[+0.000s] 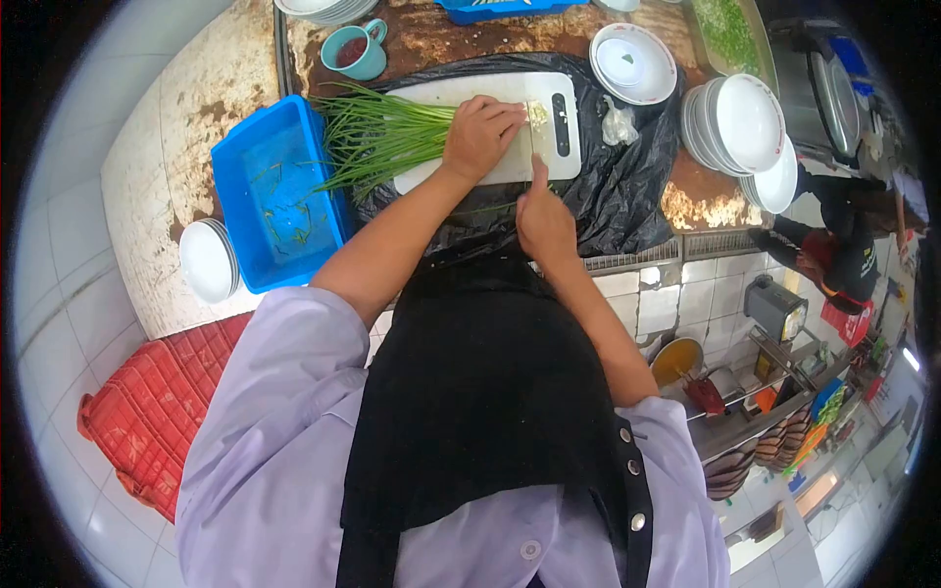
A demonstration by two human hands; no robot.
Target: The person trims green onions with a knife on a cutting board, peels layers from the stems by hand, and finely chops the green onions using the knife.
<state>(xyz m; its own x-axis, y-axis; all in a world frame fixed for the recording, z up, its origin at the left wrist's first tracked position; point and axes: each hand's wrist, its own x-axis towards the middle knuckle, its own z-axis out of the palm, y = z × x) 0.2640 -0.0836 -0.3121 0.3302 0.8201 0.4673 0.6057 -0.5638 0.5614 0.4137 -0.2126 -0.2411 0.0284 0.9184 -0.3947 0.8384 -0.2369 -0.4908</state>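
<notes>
A bunch of long green onions lies across a white cutting board, leaves pointing left. My left hand presses on the bunch near its white ends, fingers curled together. Just right of those fingertips, small pale cut pieces lie on the board. My right hand is closed round a knife at the board's front edge, the index finger stretched along it. The knife blade is thin and hard to make out. Black plastic sheeting is spread under the board.
Left of the board stands a blue basin with green scraps, beside stacked bowls. A teal mug is behind. White bowls and a tray of chopped greens stand right. Another person is at far right.
</notes>
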